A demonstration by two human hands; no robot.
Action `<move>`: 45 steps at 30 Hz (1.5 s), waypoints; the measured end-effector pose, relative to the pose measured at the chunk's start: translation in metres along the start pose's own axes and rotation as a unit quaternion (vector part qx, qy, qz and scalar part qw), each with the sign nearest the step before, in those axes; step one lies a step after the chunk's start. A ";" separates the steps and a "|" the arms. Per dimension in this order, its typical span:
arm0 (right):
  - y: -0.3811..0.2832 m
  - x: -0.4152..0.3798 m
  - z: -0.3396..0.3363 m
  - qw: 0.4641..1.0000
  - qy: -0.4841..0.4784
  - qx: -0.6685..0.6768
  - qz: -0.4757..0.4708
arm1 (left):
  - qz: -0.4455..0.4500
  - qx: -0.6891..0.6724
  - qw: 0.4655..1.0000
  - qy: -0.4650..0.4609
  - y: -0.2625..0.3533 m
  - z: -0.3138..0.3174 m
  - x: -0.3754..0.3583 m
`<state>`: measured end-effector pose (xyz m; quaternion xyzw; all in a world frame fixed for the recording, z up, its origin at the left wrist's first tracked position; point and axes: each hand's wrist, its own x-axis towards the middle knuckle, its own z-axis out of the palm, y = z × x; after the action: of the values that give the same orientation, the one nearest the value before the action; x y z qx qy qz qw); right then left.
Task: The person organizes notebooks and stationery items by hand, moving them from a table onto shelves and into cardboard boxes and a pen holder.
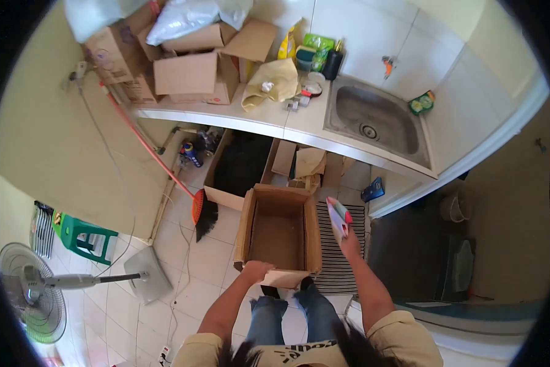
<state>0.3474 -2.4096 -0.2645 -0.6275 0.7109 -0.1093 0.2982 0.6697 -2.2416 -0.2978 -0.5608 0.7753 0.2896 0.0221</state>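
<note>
An open cardboard box (279, 241) stands on the tiled floor just in front of my legs, its flaps folded outward and its inside bare. My left hand (258, 271) is closed on the near-left part of its rim. To the right of the box, my right hand (350, 244) is raised and closed around a flat pink-and-white packet (338, 217) with a red edge; its exact kind is hard to make out. Below that hand lies a black-and-white striped mat (342, 263).
A counter (207, 114) carries cartons (192, 76) and a sink (373, 116). Beneath it sits a box with black contents (244, 162). A broom (204, 214) leans at left, near a standing fan (33, 290) and a green stool (85, 235). A doorway opens at right.
</note>
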 end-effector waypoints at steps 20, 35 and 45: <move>0.001 0.488 0.333 0.965 -0.011 -0.219 -0.141 | 0.141 -0.033 0.966 -0.212 -0.142 0.189 0.183; -0.026 0.447 0.298 0.875 -0.109 -0.346 -0.320 | 0.184 -0.067 0.954 -0.227 -0.154 0.194 0.197; -0.028 0.442 0.259 0.887 0.011 -0.237 -0.395 | 0.154 0.007 0.968 -0.196 -0.126 0.183 0.174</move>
<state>0.5003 -2.7817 -0.5832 -0.9074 0.4119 -0.0533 0.0647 0.6632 -2.3292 -0.5662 -0.3670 0.8349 0.3880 0.1329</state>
